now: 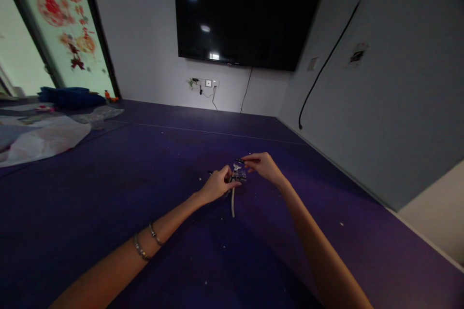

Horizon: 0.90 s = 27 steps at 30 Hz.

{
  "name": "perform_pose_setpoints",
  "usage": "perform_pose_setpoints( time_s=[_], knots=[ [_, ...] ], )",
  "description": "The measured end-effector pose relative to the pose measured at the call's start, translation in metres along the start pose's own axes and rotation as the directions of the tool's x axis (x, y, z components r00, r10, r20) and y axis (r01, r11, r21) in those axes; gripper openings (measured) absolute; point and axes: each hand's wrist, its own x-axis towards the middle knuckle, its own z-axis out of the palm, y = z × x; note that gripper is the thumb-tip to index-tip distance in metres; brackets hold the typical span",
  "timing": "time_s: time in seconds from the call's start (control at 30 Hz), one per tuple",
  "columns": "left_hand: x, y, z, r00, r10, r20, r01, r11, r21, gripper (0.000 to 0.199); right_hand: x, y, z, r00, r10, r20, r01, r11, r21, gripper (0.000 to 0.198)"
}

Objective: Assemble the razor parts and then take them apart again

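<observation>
Dark purple flooring (174,256) spreads under both forearms, giving broad room on either side of the hands. Nearest, two bracelets (140,247) circle the left forearm. A pale strip (233,203) hangs below the left hand (216,184), whose thumb and fingers are closed around a small clear-and-metal piece (239,175); just what it is stays too small to tell. Just beyond, the right hand (266,164) pinches a small dark piece (239,160) between thumb and fingertips, its fingers nearly together, close above the clear one. Pale specks (341,224) dot the flooring around. Well apart to the left lies crumpled plastic sheeting (54,137), with a dark blue bundle (70,97) behind it. A slanting edge bounds the flooring at the right wall (391,106), where a black cable (331,53) hangs; its far edge meets the back wall (145,58), below sockets (208,83) and a large television (250,14).
</observation>
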Motion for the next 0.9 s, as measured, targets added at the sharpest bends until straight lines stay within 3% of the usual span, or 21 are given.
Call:
perform_pose_setpoints(
  time_s=[0.27,0.9],
  knots=[
    [0.0,0.006,0.001,0.997,-0.039,-0.072,0.036,0.998,-0.045,0.035,-0.007,-0.024,0.003,0.98,-0.181,0.076,0.182,0.983,-0.006,0.02],
    [0.001,0.008,0.002,0.996,-0.049,-0.078,0.044,0.996,-0.072,0.035,-0.009,-0.028,0.004,0.971,-0.211,0.11,0.215,0.976,-0.025,0.019]
  ],
)
